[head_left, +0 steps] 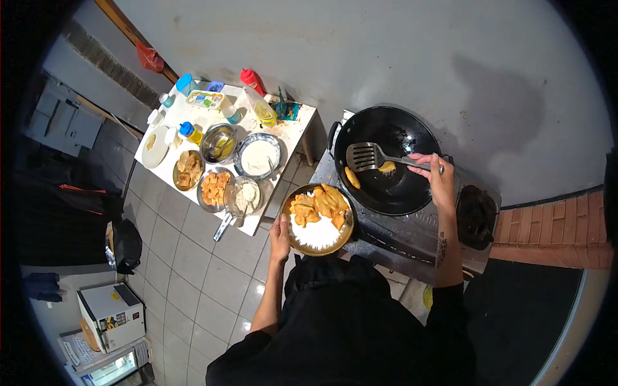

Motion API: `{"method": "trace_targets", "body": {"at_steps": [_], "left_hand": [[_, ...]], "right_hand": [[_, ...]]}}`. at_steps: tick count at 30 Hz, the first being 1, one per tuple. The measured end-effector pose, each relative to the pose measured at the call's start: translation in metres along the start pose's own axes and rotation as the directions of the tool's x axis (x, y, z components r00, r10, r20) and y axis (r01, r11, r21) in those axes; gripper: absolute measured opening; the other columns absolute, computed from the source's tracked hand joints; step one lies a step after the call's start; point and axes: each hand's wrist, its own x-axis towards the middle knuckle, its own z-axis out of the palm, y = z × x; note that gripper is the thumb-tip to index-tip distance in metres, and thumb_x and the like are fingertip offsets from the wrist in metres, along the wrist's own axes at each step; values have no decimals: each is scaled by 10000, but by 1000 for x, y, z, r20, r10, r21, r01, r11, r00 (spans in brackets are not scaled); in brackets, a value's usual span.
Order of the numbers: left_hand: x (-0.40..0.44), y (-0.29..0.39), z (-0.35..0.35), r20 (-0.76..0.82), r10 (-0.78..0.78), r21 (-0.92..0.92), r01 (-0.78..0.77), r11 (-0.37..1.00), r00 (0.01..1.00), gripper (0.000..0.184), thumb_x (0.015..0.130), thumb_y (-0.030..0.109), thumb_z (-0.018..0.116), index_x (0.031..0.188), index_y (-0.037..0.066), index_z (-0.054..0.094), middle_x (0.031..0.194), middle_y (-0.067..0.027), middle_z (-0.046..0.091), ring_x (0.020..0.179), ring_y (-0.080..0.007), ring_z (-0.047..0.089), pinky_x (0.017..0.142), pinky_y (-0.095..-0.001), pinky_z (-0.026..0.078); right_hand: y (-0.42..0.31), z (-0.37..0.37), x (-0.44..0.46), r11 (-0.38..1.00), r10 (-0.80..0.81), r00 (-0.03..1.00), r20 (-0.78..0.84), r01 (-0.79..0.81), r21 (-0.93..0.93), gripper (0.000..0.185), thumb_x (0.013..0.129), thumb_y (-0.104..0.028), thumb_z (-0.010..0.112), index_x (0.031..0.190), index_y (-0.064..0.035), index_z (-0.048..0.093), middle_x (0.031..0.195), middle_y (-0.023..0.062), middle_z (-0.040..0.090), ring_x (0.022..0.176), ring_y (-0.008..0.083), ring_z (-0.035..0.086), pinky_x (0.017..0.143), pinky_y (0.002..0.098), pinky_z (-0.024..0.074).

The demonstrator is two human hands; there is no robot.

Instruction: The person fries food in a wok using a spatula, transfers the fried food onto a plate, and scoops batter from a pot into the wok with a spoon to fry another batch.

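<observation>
With my left hand [279, 239] I grip the left rim of a round metal plate [344, 239] beside the stove. Golden fried pieces [318, 204] lie on its upper part, over a white lining. My right hand [432, 172] is closed round the handle of a slotted metal spatula [364, 157], whose head is over the black wok [405, 199]. Inside the wok are a fried piece [352, 178] at the left and another [387, 167] just right of the spatula head.
On the white table [296, 134] at the left stand bowls of food, a plate of white powder [258, 157], bottles and a saucepan [244, 196] whose handle sticks out past the front edge. A second burner [476, 217] is right of the wok, and a grey wall rises behind.
</observation>
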Motion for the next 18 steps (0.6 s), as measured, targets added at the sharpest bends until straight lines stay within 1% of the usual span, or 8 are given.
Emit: {"method": "trace_targets", "body": {"at_steps": [2,4,8,11,14,16,17,18], "left_hand": [[0,7,2,-6,-7,-9,7,1000,1000,397,1026,286,404,1123,-65,563,923,-35,602,828,-84,503,733,-248,437],[3,5,2,3,1,7,-1,1000,1000,394,1026,283,404,1120,-65,563,915,-34,600,823,-84,503,729,-247,436],[6,-4,2,6,13,4,-13,1000,1000,381,1026,273,404,1110,-61,566,905,-31,597,811,-85,504,718,-243,434],[5,-9,2,28,-18,-37,19,999,999,374,1026,268,407,1115,-60,564,905,-33,598,808,-86,502,715,-241,434],[3,-7,3,11,-16,-13,16,1000,1000,373,1025,269,412,1124,-60,559,909,-40,606,817,-90,514,724,-244,442],[0,-1,6,7,-15,-31,15,999,1000,372,1025,269,414,1125,-60,557,911,-44,610,824,-93,522,731,-248,447],[-1,0,7,1,-12,-50,12,999,1000,372,1024,269,415,1127,-59,556,912,-48,614,831,-96,529,739,-253,453],[-2,-1,7,1,-13,-49,13,999,1000,372,1024,269,415,1127,-59,556,912,-48,614,831,-96,529,739,-253,453]], "right_hand": [[-2,-1,-6,1000,0,1000,-18,0,15,468,1031,-294,370,874,87,592,1027,243,629,978,309,635,828,440,570],[-3,1,-13,993,42,998,-50,-36,109,470,1033,-291,361,872,84,593,1007,239,632,950,304,642,797,434,582],[5,3,-30,995,56,993,-102,-47,89,460,1034,-280,359,872,80,597,991,231,635,935,301,646,774,433,591],[10,0,-39,998,28,986,-163,-19,55,442,1031,-262,375,867,83,598,984,220,636,936,298,644,783,438,592],[9,-9,-41,997,-58,962,-266,68,31,404,1025,-222,396,864,89,599,990,211,638,932,279,644,794,435,591],[-6,-14,-38,990,-121,933,-339,90,-107,354,1016,-166,414,857,94,594,991,213,640,924,258,643,795,429,592],[-10,-15,-38,986,-149,930,-335,114,-123,269,993,-92,449,891,95,613,980,191,652,912,230,645,803,420,591],[-12,-16,-39,986,-149,930,-335,113,-123,269,993,-92,449,891,95,613,980,191,652,912,230,645,803,420,591]]}}
